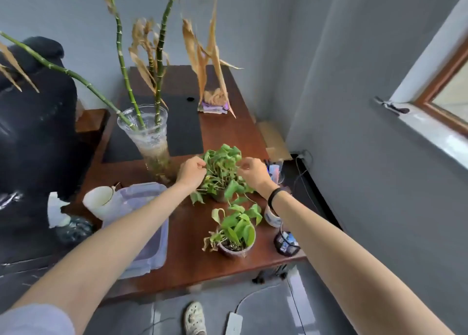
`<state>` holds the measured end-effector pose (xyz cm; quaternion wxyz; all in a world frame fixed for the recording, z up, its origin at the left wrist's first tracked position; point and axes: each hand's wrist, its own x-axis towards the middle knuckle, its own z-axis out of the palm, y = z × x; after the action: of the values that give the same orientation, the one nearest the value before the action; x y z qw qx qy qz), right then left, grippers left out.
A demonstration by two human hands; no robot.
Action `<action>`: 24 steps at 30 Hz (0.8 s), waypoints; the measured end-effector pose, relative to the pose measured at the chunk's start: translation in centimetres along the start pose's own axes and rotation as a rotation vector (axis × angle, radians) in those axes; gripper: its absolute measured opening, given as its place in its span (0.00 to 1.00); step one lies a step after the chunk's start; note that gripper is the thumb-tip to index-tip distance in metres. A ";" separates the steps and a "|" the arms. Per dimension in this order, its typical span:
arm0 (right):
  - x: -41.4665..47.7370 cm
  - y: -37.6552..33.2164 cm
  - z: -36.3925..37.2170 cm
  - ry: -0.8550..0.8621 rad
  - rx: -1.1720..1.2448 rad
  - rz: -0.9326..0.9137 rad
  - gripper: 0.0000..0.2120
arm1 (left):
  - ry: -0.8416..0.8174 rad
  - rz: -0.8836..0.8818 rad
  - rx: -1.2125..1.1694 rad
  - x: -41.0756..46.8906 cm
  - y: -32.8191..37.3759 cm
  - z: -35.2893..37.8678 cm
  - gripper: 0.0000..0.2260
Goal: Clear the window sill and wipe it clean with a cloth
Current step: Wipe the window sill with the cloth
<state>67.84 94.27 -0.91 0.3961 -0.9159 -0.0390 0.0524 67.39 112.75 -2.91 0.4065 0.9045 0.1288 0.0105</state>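
Left hand (190, 173), right hand (253, 173), pinching plant (221, 168) (leaves)

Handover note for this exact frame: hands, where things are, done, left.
Hands: left hand and right hand both have fingers curled into the foliage of the far potted plant, one on each side.
Things: that plant, the near potted plant and the bamboo vase stand on the desk; the cloth lies at the desk's far end, untouched.
Done: the visible window sill is bare except a small dark thing at its end.
Left: release the plant, clear that thing, fetch the cloth, wipe the sill.
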 end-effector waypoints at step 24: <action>-24.0 28.9 -28.0 0.442 0.209 0.573 0.13 | -0.564 1.249 0.917 -20.1 29.1 33.0 0.15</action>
<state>48.47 51.60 -1.40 0.4555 -0.8336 0.3106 -0.0339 58.53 65.22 -1.84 -0.0669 0.8543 -0.5134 -0.0466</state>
